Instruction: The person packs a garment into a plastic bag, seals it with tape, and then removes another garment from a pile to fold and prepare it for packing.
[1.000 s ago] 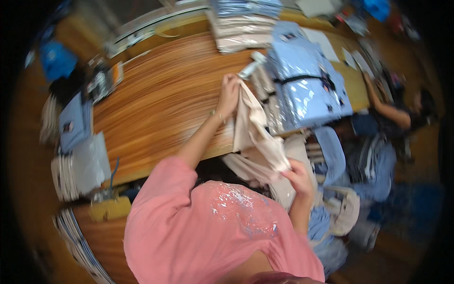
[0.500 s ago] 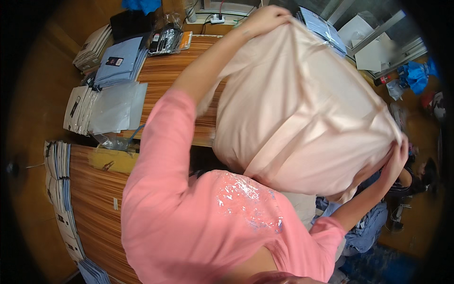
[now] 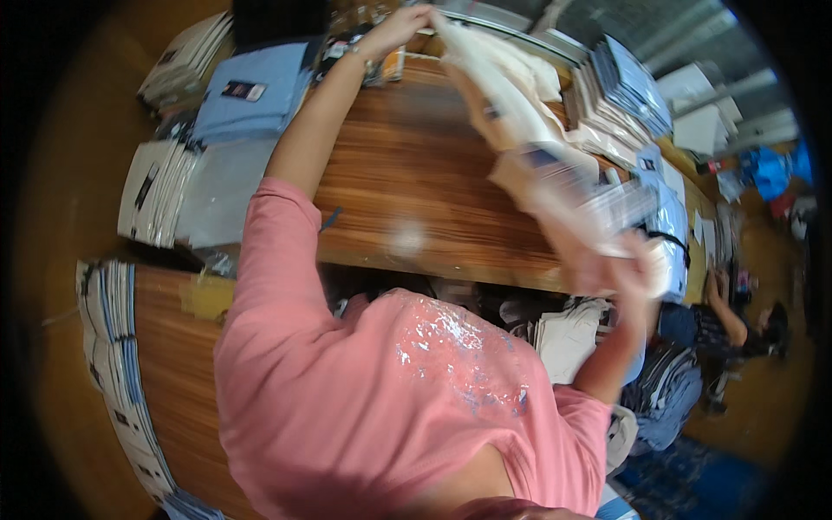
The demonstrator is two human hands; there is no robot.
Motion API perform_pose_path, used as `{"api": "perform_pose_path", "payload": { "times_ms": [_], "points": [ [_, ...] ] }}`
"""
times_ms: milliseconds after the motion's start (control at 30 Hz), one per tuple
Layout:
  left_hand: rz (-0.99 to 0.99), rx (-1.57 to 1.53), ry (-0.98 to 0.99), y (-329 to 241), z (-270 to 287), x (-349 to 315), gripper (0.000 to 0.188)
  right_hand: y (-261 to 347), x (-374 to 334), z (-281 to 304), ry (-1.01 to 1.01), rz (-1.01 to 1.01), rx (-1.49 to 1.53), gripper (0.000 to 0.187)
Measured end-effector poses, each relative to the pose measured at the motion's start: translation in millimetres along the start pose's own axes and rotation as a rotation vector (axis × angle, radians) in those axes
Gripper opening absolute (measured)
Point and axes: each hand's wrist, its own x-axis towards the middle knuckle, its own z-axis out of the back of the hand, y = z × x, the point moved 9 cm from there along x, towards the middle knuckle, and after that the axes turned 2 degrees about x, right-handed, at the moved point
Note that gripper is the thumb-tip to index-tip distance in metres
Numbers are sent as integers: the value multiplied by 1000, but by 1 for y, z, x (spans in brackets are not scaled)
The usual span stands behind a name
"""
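A cream shirt [image 3: 529, 130], blurred by motion, stretches slantwise between my two raised hands above the wooden table [image 3: 407, 191]. At the far edge my left hand [image 3: 397, 33] is closed on one end of it, arm fully reached out. My right hand [image 3: 631, 269], smeared by movement, grips the other end at the right, near the table's front edge. A dark blue patch shows on the cloth near its middle; what it is I cannot make out. Much of the shirt is bunched into a narrow band.
Folded blue shirts [image 3: 247, 91] and packed cream shirts [image 3: 154, 195] are stacked at the left. More stacks [image 3: 628, 91] stand at the back right by the window. Below right lie heaped garments [image 3: 667, 390]. Another person [image 3: 732, 325] is at the far right. A side table [image 3: 178, 364] is at lower left.
The shirt, spread wide before, has swung into a narrow slanting band, uncovering the table. My left hand has moved left, my right hand leftward and slightly down.
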Motion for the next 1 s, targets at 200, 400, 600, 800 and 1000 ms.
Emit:
{"api": "perform_pose_path", "payload": {
  "times_ms": [200, 400, 600, 800, 1000],
  "points": [
    [351, 460, -296, 81, 68, -237, 27, -22, 20, -231, 815, 125, 162, 30],
    [347, 837, -397, -7, 5, -380, 22, -178, 106, -157, 105, 282, -582, 31],
    [784, 677, -297, 34, -44, -371, 27, -254, 119, -98, -110, 177, -805, 48],
    [956, 335, -558, 93, 2, -463, 15, -260, 105, -110, 174, 173, -841, 56],
    [652, 788, -440, 42, -1, -311, 30, -264, 113, -74, -8, 194, -776, 46]
  ]
}}
